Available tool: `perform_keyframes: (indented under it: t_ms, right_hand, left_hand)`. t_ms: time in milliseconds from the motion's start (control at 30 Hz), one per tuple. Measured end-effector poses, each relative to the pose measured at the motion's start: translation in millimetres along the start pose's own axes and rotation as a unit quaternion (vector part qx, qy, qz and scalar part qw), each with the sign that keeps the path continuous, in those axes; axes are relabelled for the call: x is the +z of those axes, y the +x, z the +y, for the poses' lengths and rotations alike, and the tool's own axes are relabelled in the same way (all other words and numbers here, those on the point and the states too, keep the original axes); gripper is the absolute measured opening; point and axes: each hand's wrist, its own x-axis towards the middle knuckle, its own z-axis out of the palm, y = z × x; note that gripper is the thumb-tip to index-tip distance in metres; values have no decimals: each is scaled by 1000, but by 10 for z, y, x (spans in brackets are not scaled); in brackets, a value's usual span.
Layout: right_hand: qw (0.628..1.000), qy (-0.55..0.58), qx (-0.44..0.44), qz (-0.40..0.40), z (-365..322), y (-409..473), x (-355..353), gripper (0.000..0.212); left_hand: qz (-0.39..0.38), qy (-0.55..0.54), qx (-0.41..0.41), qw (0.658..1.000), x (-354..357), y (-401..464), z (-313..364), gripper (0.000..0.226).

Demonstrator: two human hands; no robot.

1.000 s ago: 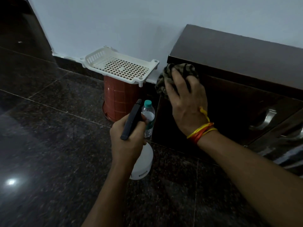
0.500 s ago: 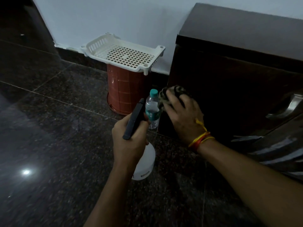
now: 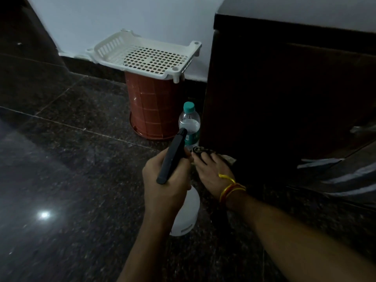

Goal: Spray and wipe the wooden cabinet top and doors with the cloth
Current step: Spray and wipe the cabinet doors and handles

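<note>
A person crouches by a dark wooden cabinet [image 3: 284, 102]. The right hand [image 3: 213, 171] presses a crumpled cloth [image 3: 203, 150] against the cabinet's bottom left corner, at the floor. The left hand [image 3: 165, 182] grips a spray bottle [image 3: 184, 214] near it. The wiping looks midway: this side panel seems nearly finished, the doors probably remain. A second ago the cloth was at the panel's top edge; it has travelled down.

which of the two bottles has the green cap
The clear water bottle standing on the floor beside the cabinet has it. The white spray bottle gripped by the left hand has a black trigger head instead.
</note>
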Motion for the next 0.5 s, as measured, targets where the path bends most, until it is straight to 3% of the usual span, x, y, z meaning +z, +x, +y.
perform_keyframes:
  t_ms: [100, 333, 500]
  right_hand:
    - [1000, 7, 7, 22, 31, -39, 40, 48]
    - [980, 27, 52, 190, 535, -649, 98, 34]
    - [951, 46, 132, 276, 896, -849, -342, 36]
  left_hand:
    - [-8, -4, -7, 1000, 32, -16, -26, 20]
    - [-7, -17, -13, 1000, 119, -35, 140, 20]
    - [-5, -33, -13, 999, 210, -98, 308, 17]
